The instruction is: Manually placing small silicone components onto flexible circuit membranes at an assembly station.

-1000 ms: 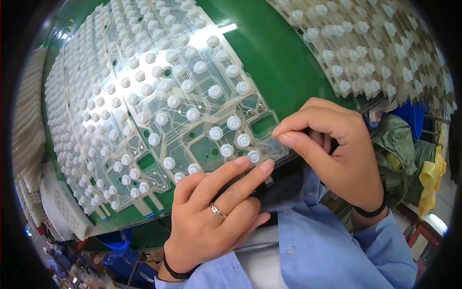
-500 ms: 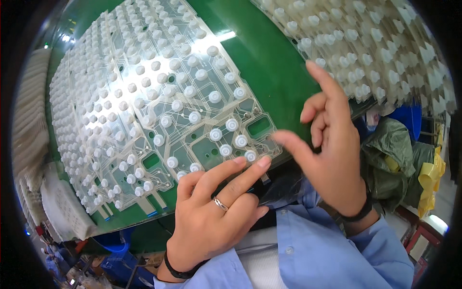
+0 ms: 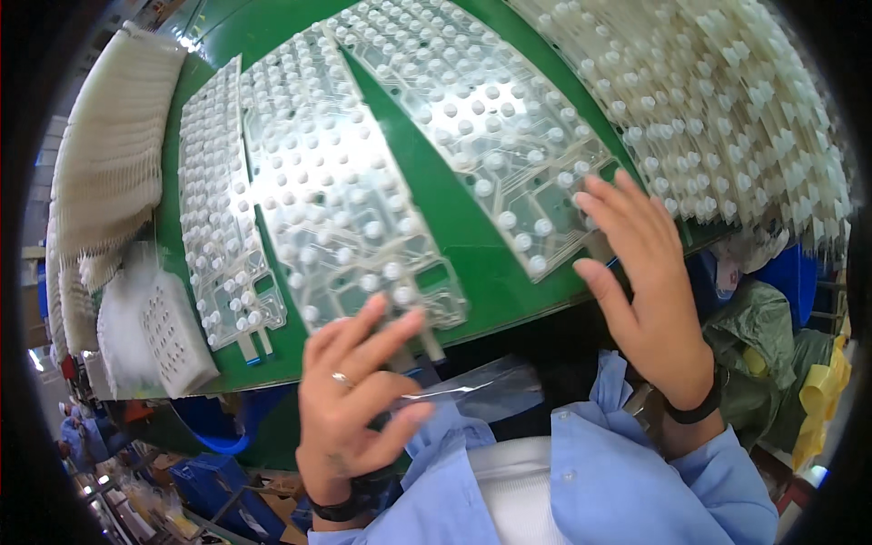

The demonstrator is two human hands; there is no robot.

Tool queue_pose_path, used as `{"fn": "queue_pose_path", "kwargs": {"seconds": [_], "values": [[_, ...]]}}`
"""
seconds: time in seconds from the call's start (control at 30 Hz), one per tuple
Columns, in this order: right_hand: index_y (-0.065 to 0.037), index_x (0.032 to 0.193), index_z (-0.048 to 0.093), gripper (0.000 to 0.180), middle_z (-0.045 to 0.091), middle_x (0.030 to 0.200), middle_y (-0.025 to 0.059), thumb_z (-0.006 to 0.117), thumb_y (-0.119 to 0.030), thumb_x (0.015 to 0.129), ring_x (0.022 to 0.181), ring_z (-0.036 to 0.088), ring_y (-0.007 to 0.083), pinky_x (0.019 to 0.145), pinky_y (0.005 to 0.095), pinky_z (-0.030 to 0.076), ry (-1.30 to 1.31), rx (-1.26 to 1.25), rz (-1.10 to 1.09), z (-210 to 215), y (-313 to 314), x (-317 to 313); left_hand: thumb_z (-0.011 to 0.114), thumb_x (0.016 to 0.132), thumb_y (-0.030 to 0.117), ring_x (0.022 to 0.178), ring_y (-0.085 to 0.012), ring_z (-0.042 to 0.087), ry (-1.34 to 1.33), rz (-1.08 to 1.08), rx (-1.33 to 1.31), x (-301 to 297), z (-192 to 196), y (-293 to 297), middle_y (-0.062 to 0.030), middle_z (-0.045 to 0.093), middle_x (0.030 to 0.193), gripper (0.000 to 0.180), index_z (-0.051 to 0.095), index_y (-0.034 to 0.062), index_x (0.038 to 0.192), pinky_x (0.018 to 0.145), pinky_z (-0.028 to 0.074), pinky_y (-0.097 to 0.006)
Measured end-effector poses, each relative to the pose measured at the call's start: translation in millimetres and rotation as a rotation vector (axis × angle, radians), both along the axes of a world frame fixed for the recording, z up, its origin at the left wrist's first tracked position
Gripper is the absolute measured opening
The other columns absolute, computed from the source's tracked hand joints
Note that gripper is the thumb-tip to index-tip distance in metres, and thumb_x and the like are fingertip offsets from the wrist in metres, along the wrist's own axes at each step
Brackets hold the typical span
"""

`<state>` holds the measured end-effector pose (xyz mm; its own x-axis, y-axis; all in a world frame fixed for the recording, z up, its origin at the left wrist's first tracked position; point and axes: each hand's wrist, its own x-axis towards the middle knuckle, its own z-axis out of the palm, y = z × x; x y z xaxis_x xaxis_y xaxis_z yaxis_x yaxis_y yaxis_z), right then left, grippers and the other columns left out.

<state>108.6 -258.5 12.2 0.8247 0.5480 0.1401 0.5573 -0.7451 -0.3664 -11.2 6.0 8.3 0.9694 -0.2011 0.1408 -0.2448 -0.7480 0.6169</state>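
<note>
Three clear printed-circuit membrane sheets with rows of white rubber domes lie on the green tabletop. My left hand (image 3: pixel 363 400), fingers apart, has its fingertips at the near edge of the middle sheet (image 3: pixel 345 245). Over the near right corner of the right sheet (image 3: pixel 522 182) is my right hand (image 3: pixel 649 304), its fingers stretched and thumb spread; I see nothing held in it. The left sheet (image 3: pixel 218 218) lies beside the middle one, away from both hands. Fingers hide parts of the near edges, and whether the right fingertips press down I cannot tell.
A thick stack of similar domed sheets (image 3: pixel 718 118) fills the right side of the green table (image 3: pixel 481 282). More stacked sheets (image 3: pixel 113 163) and a white dotted block (image 3: pixel 177 331) stand at the left. Below the edge are blue bins (image 3: pixel 213 427) and a green bag (image 3: pixel 754 327).
The view has shifted. A wedge of green now separates the middle and right sheets, where sheets lay close together before. My right hand has come over the right sheet's corner; my left fingers have spread.
</note>
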Motion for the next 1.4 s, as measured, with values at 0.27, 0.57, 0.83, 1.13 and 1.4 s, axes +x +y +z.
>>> {"fn": "queue_pose_path", "kwargs": {"seconds": [0.27, 0.57, 0.83, 1.13, 1.4], "values": [[-0.006, 0.1, 0.067, 0.024, 0.064, 0.099, 0.0083, 0.075, -0.01, 0.077, 0.097, 0.06, 0.0282, 0.087, 0.0395, 0.044, 0.372, 0.535, 0.256, 22.8, 32.6, -46.4, 0.077, 0.074, 0.033, 0.091, -0.0222, 0.066, -0.131, -0.016, -0.108, 1.0, -2.0, -36.3, -0.0027, 0.071, 0.099, 0.026, 0.063, 0.0109, 0.077, 0.077, 0.043, -0.036], [-0.008, 0.088, 0.069, 0.014, 0.063, 0.091, 0.0035, 0.076, -0.01, 0.076, 0.085, 0.06, 0.0227, 0.075, 0.0343, 0.041, 0.365, 0.546, 0.264, 20.1, 42.3, -52.7, 0.074, 0.076, 0.035, 0.085, -0.0186, 0.063, -0.124, -0.047, -0.075, 2.7, -1.4, -35.9, 0.0001, 0.066, 0.085, 0.028, 0.059, 0.0115, 0.073, 0.074, 0.042, -0.035], [-0.01, 0.085, 0.069, 0.016, 0.064, 0.092, 0.0046, 0.079, -0.005, 0.073, 0.085, 0.06, 0.0216, 0.074, 0.0321, 0.044, 0.353, 0.529, 0.272, 29.9, 43.3, -28.2, 0.074, 0.076, 0.043, 0.089, -0.0247, 0.063, -0.045, -0.046, -0.083, 15.7, 5.9, -16.9, -0.0035, 0.067, 0.086, 0.04, 0.054, 0.0103, 0.068, 0.075, 0.041, -0.038], [0.0, 0.09, 0.066, 0.005, 0.063, 0.083, 0.0064, 0.066, -0.003, 0.085, 0.067, 0.055, 0.0101, 0.058, 0.025, 0.042, 0.616, 0.503, -0.017, 13.9, 64.7, 16.4, 0.071, 0.079, 0.05, 0.115, -0.0316, 0.059, -0.109, -0.076, -0.069, 15.0, -16.4, -2.2, -0.0032, 0.072, 0.109, 0.047, 0.048, 0.0133, 0.062, 0.082, 0.041, -0.04], [-0.003, 0.086, 0.066, 0.004, 0.061, 0.074, 0.0053, 0.067, -0.004, 0.083, 0.052, 0.05, 0.0116, 0.049, 0.0264, 0.038, 0.55, 0.366, -0.077, 5.7, 77.2, 14.4, 0.073, 0.078, 0.047, 0.115, -0.024, 0.06, -0.062, -0.079, -0.06, 17.1, -15.4, 0.3, 0.0026, 0.071, 0.111, 0.042, 0.05, 0.0152, 0.062, 0.08, 0.042, -0.035]]}}
